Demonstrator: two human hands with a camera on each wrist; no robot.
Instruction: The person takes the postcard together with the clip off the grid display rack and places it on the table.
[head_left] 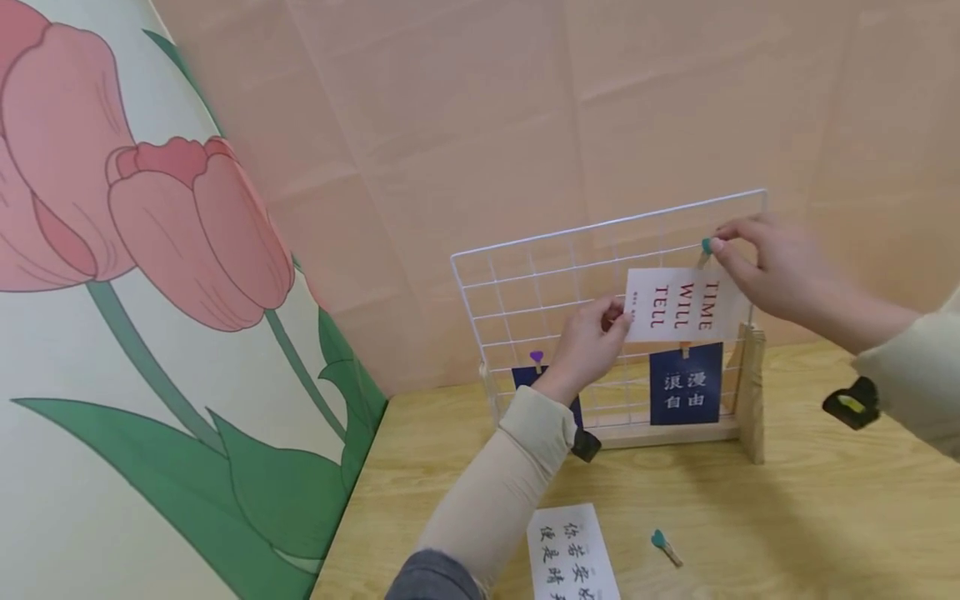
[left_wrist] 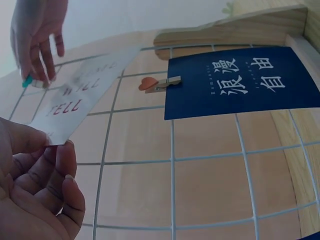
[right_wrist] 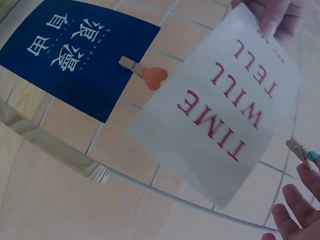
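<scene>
Nearest, a white paper sheet with black brush characters [head_left: 573,554] lies flat on the pale wooden desk [head_left: 787,533], and a small wooden clothespin with a teal heart [head_left: 665,547] rests just beside it. Farther back, the left hand [head_left: 588,342] pinches the lower corner of a white card printed "TIME WILL TELL" in red [head_left: 682,304], holding it against the white wire grid panel [head_left: 525,283] that stands upright in a wooden base. At the card's upper corner, the right hand [head_left: 772,262] has its fingers [head_left: 723,246] closed on a teal-headed wooden clip [head_left: 706,247]. Below the card, a dark blue card with white characters [head_left: 686,387] hangs from an orange-heart clip [left_wrist: 152,83].
</scene>
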